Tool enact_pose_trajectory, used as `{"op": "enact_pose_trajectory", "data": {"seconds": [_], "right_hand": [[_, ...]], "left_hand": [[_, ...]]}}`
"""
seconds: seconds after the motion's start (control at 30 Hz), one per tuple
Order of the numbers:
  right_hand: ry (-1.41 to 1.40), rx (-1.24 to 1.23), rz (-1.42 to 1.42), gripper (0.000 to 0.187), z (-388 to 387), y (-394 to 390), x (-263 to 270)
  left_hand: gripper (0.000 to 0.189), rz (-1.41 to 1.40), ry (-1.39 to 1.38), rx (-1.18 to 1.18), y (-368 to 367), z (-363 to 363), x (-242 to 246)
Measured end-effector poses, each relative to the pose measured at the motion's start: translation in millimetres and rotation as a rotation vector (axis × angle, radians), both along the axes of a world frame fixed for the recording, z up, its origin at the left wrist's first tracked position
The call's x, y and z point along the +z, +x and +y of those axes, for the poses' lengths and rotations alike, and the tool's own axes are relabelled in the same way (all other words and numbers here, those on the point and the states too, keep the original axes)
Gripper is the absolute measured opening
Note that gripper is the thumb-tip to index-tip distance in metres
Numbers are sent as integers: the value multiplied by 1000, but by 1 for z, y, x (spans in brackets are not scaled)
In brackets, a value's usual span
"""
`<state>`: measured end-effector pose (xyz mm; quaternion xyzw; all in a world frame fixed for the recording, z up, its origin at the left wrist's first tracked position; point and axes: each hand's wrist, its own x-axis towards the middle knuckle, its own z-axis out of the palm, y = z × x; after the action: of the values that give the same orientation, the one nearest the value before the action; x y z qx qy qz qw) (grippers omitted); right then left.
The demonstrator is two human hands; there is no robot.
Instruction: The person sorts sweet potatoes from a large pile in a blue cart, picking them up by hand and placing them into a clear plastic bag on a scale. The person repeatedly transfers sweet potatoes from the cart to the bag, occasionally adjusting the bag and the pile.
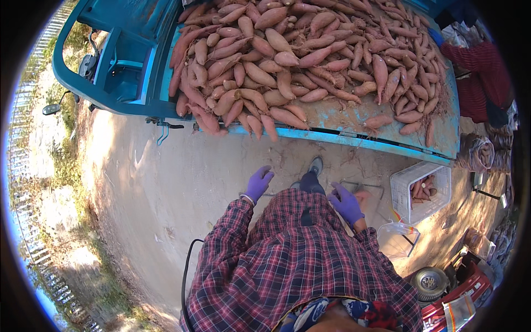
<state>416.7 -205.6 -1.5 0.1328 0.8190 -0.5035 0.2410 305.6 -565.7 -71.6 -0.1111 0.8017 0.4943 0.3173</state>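
Observation:
My left hand [259, 182], in a purple glove, hovers above the concrete ground at my left side with nothing in it. Its fingers are slightly bent and apart. My right hand [346, 203], gloved the same way, is on the other side of my plaid smock [290, 232], also holding nothing. Just right of it a blurred pinkish shape [362, 199] shows by a thin metal frame [375, 186]; what it is I cannot tell. Ahead of me a heap of sweet potatoes [265, 74] covers most of a blue truck bed [332, 112], with several at its near edge.
A white plastic crate [400, 195] with some sweet potatoes stands right, beside a stand with a clear bag [398, 228]. Another person in a dark red sleeve [468, 58] is at the bed's far right. Filled bags [477, 151] and a metal wheel-like part [431, 284] lie further right.

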Motion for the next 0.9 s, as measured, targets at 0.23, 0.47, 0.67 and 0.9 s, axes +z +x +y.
{"op": "enact_pose_trajectory", "data": {"seconds": [0.23, 0.47, 0.67, 0.9], "right_hand": [[261, 154, 499, 77, -36, -218, -33], [238, 171, 321, 86, -85, -357, -59], [-424, -250, 109, 54, -12, -347, -58], [-1070, -750, 192, 29, 93, -363, 1]], "left_hand": [[44, 233, -75, 174, -34, 52, -7], [42, 522, -74, 171, -153, 128, 5], [40, 651, -193, 177, -216, 117, -1], [42, 929, -449, -259, -258, 110, 2]]}}
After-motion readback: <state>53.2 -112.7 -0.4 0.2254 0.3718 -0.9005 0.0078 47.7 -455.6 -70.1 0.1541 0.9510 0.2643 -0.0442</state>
